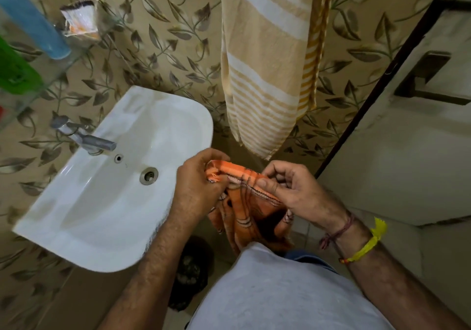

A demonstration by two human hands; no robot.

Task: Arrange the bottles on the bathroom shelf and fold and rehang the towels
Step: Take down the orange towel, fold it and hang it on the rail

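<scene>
Now the left hand [196, 189] and the right hand [293, 189] each pinch the top edge of the orange towel [244, 202], which hangs between them beside the white sink [102, 202].

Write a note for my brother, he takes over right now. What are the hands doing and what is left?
Left hand and right hand both pinch the top edge of the orange towel, which hangs between them beside the sink.
The striped towel already hangs on the wall.
The blue bottle and green bottle stand on the glass shelf.
Left: fold the orange towel, hang it up, check the bottles.
</scene>
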